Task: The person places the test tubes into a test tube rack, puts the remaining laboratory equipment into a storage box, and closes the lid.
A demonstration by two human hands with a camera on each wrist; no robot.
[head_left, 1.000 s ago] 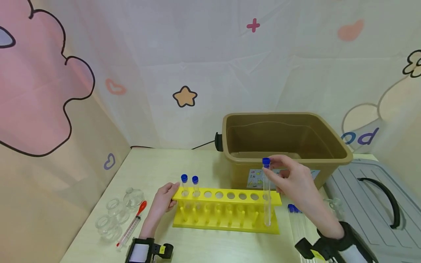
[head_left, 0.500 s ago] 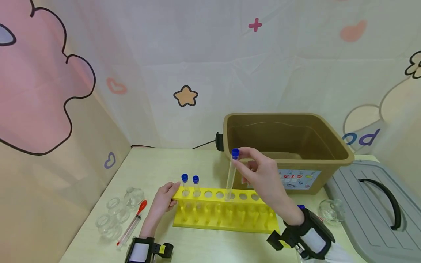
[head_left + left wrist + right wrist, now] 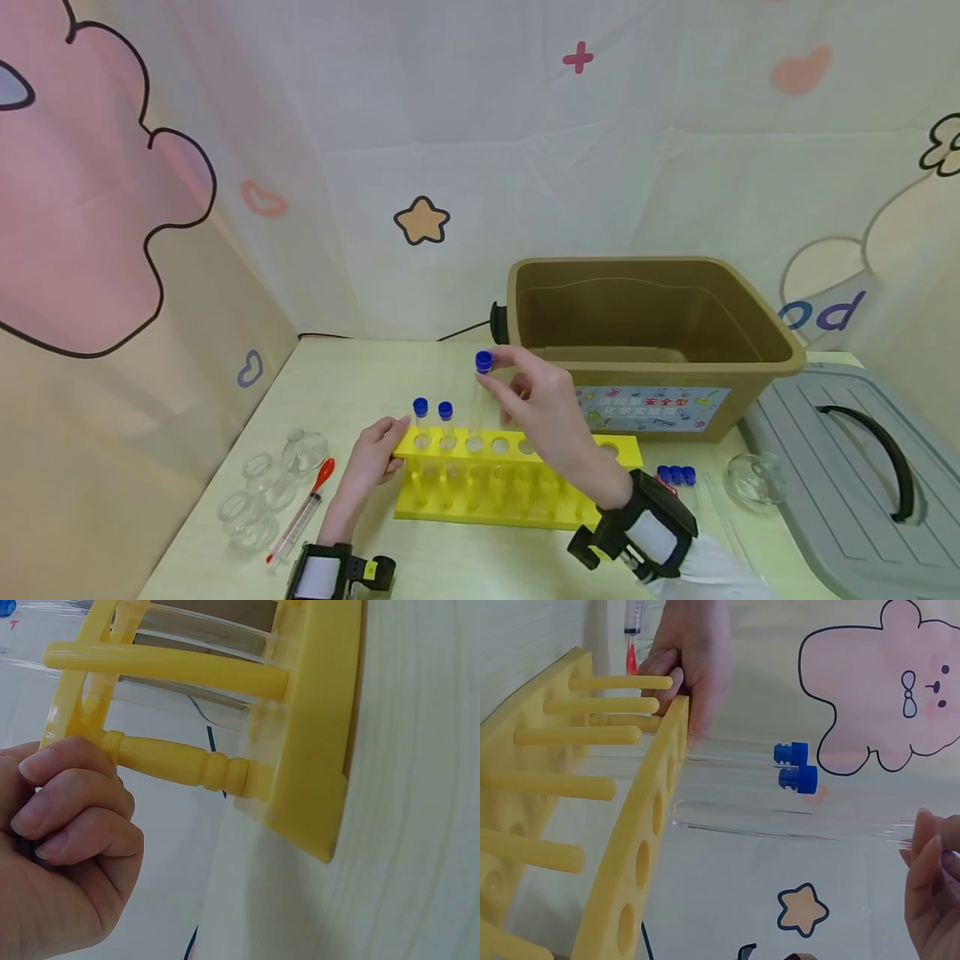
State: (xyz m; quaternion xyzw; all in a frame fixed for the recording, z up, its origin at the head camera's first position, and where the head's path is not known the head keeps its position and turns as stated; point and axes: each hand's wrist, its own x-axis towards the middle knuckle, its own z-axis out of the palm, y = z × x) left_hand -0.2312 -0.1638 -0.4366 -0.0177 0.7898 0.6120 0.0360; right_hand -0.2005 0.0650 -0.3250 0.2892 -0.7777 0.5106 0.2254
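My left hand (image 3: 375, 450) grips the left end of a yellow test tube rack (image 3: 517, 521); its fingers curl at the top plate beside the end post in the left wrist view. Two capped test tubes (image 3: 735, 776) stand in the first holes at that end, blue stoppers up. Between thumb and fingers, my right hand (image 3: 543, 400) pinches another test tube (image 3: 780, 825) just below its blue stopper (image 3: 483, 361). That tube is upright, its rounded bottom right at the third hole in the right wrist view.
Several capped test tubes (image 3: 677, 477) lie right of the rack, near a glass vessel (image 3: 753, 480) and a grey lid (image 3: 847, 467). A brown bin (image 3: 652, 367) stands behind. On the left are glass bottles (image 3: 247, 512) and a red-tipped syringe-like dropper (image 3: 303, 512).
My right hand has carried the test tube leftward along the rack, from its right end to the third hole. The left hand keeps its grip on the rack.
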